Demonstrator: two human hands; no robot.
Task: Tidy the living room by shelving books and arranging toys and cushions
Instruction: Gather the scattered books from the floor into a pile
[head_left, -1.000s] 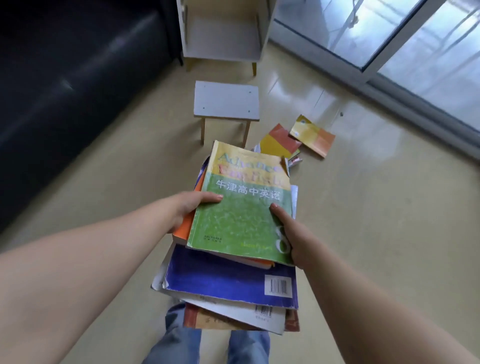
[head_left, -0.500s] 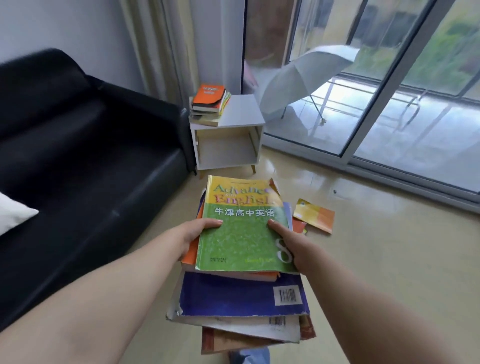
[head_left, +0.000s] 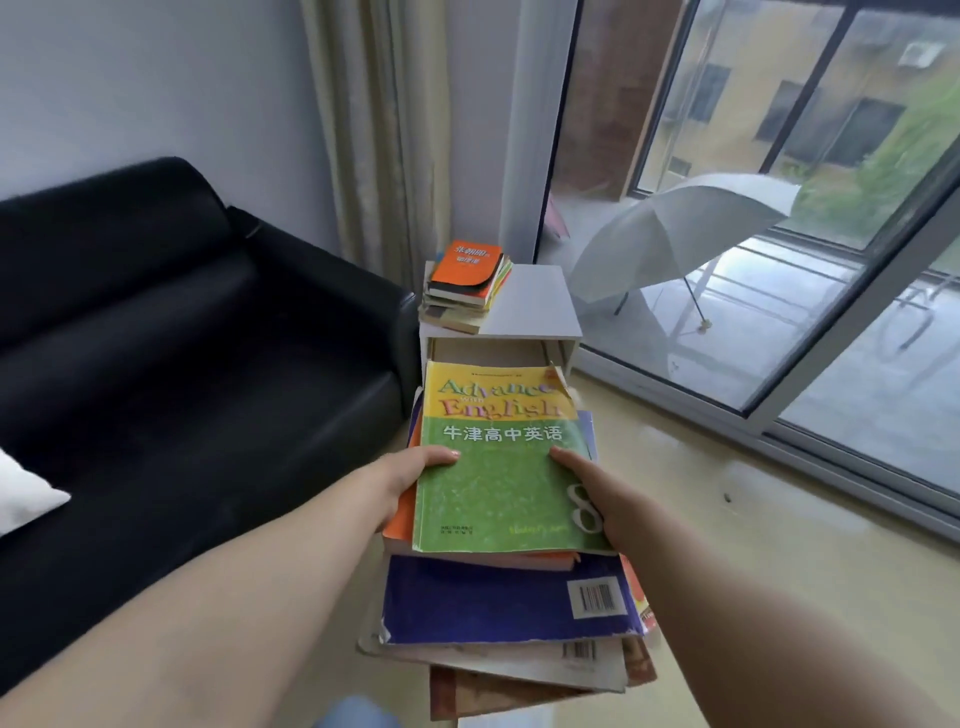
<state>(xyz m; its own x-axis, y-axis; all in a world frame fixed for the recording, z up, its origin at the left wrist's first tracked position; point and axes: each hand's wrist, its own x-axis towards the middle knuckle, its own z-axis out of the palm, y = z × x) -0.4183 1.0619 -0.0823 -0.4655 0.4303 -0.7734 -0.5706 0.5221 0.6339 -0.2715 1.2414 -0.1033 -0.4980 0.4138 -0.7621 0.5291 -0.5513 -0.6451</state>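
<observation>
Top book (head_left: 498, 483) showed a mottled green cover, a yellow band across its head and white characters. The book beneath (head_left: 397, 525) was orange. The third book (head_left: 478, 597) was deep blue-violet with a white barcode patch. The lowest book (head_left: 483, 699) looked brownish, too blurred to settle. Sofa (head_left: 182, 364) black, cushion (head_left: 26, 493) white, side cabinet (head_left: 535, 306) white. Its uppermost book (head_left: 470, 262) was orange. Curtain (head_left: 363, 130) was beige, floor (head_left: 727, 545) cream-yellow, umbrella (head_left: 675, 223) pale grey.

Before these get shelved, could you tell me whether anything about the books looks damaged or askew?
The green textbook atop the carried stack has a torn, curled far right corner. The stack itself is uneven, its books jutting at different angles. The book pile on the white cabinet is skewed.
</observation>
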